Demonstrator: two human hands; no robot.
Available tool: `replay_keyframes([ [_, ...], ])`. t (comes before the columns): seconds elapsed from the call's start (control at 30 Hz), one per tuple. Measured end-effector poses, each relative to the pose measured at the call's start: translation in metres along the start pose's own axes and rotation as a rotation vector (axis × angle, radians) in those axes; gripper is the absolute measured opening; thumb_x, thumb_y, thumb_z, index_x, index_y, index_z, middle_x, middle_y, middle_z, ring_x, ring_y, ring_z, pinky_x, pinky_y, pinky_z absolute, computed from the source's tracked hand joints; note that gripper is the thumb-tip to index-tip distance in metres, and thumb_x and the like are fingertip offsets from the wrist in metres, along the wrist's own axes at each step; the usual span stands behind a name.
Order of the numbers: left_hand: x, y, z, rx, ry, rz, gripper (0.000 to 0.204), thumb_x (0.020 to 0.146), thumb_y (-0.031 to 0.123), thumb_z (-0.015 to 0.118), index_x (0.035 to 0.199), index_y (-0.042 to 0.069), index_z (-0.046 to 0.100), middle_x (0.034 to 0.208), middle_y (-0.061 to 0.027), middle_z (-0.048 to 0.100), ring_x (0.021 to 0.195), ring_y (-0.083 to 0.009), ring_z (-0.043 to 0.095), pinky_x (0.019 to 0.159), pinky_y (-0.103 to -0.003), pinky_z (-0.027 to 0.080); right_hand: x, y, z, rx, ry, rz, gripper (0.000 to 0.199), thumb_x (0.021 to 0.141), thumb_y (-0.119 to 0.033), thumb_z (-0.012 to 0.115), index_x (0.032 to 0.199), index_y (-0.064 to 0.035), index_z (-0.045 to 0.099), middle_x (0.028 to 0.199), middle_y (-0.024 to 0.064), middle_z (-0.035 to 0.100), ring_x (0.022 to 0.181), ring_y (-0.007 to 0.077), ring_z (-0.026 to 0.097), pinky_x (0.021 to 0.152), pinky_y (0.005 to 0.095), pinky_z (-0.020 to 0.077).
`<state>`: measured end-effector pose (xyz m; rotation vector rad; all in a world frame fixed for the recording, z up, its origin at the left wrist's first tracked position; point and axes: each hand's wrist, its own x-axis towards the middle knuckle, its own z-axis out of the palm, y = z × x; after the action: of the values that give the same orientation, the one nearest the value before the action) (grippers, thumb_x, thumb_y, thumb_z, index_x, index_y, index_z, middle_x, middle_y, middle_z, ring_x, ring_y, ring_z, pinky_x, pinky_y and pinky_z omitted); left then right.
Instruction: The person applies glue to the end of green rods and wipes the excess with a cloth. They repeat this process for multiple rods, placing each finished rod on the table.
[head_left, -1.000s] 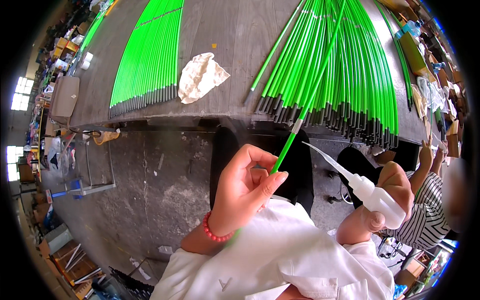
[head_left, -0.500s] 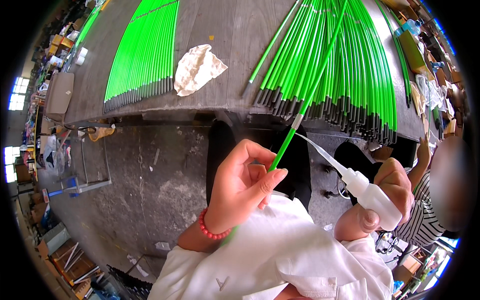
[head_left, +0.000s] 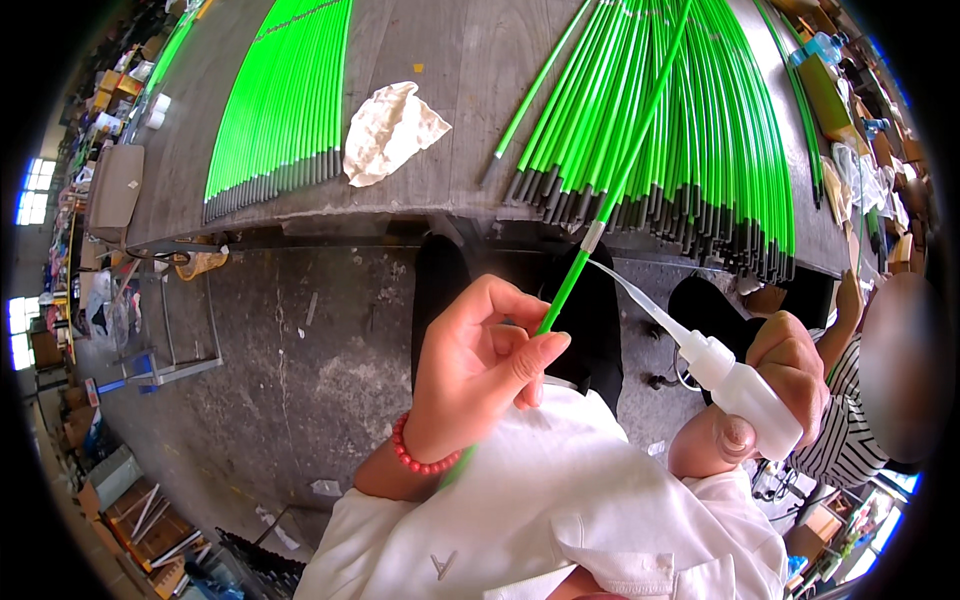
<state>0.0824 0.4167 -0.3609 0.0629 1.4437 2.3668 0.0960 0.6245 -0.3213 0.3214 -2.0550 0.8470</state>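
Well off to the left of the left hand, I see a metal frame (head_left: 180,372) with a blue part standing on the floor. Ahead and to that hand's left, a flat row of green rods (head_left: 285,110) lies with dark ends toward me; nearer straight ahead sits a crumpled cream cloth (head_left: 393,135).

My left hand (head_left: 485,375) pinches a green rod (head_left: 565,290) between thumb and forefinger, other fingers loosely curled. The rod slants up past the table (head_left: 465,185) edge, just beyond the fingers, its silver sleeve (head_left: 592,236) ahead of them, and crosses a fanned bundle (head_left: 690,130) that crowds the side ahead of the right hand. Between row and bundle runs a strip of gray tabletop.

My right hand (head_left: 785,370) is wrapped around a white squeeze bottle (head_left: 755,410), its nozzle tip at the rod below the sleeve; I cannot tell whether they touch. Just beyond, on its right, is a co-worker's striped shirt (head_left: 845,430). Below the left hand, a small mark (head_left: 440,566) shows on the white shirt (head_left: 520,480).
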Motion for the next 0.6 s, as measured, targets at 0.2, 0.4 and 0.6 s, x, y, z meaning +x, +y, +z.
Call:
replay_keyframes([
  [0.2, -0.0008, -0.0008, -0.0002, -0.045, 0.021, -0.032, 0.017, 0.083, 0.003, 0.064, 0.093, 0.0, 0.051, 0.071, -0.0041, 0.056, 0.049, -0.007, 0.052, 0.042, -0.02, 0.039, -0.0009, 0.0021, 0.0004, 0.015, -0.018, -0.025, 0.064, 0.078, -0.062, 0.054, 0.057, -0.0041, 0.037, 0.048, 0.0009, 0.034, 0.043, 0.0122, 0.032, 0.04, 0.0255, 0.0188],
  [0.4, -0.0002, 0.0013, -0.0036, -0.129, -0.031, -0.071, 0.013, 0.086, 0.006, 0.06, 0.093, -0.002, 0.053, 0.07, -0.0052, 0.056, 0.049, -0.0074, 0.051, 0.042, -0.02, 0.038, -0.0016, 0.0002, 0.0011, 0.012, -0.007, 0.001, 0.067, 0.078, -0.065, 0.052, 0.056, -0.0035, 0.036, 0.048, 0.0013, 0.033, 0.044, 0.0125, 0.032, 0.041, 0.0254, 0.0191],
  [0.6, 0.0, 0.0011, -0.0064, -0.169, -0.07, -0.118, 0.015, 0.089, 0.009, 0.057, 0.095, -0.004, 0.054, 0.069, -0.0061, 0.056, 0.048, -0.0083, 0.049, 0.043, -0.02, 0.037, -0.0037, 0.0006, -0.0006, -0.009, 0.004, 0.023, 0.074, 0.075, -0.071, 0.049, 0.052, -0.0021, 0.035, 0.047, 0.0021, 0.033, 0.044, 0.0128, 0.032, 0.041, 0.0256, 0.0176],
])
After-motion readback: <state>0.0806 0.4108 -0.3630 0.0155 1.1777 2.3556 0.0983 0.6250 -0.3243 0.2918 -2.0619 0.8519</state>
